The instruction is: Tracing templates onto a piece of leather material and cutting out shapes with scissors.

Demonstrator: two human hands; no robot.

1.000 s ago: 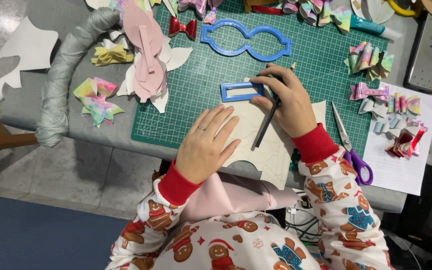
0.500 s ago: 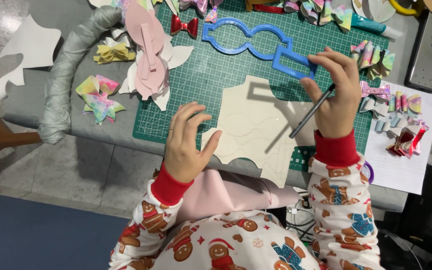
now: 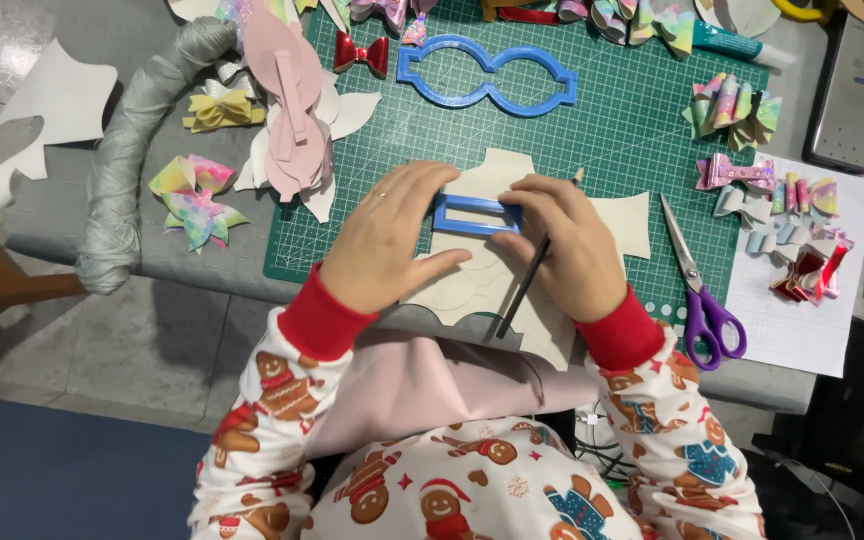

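**Small blue frame held flat on the beige sheet**

On the green cutting mat [image 3: 612, 140], near the front edge of the table [image 3: 202, 265], a beige sheet [image 3: 617, 225] lies flat, and a small blue rectangular frame [image 3: 477, 215] rests on top of it. Both hands hold this frame. The left hand [image 3: 392, 240] has its grip closed on the left end of the frame, fingers on top and pressing down. The right hand [image 3: 567, 250] pinches the right end with its fingertips, and it also keeps a thin dark pencil [image 3: 527, 285] between the fingers, with the point toward the person.

I judge the frame to be light and stiff, probably hard plastic, so it can slide easily on the smooth sheet; holding it at the two short ends, as now, seems the safest place. The sheet looks thin and bendable, and it would need flat pressure more than a pinch.

A bigger blue bow-shaped frame [image 3: 487, 75] lies farther back on the mat. Purple-handled scissors [image 3: 697, 285] lie to the right, well apart from the hands, and many coloured bows [image 3: 192, 195] are around.
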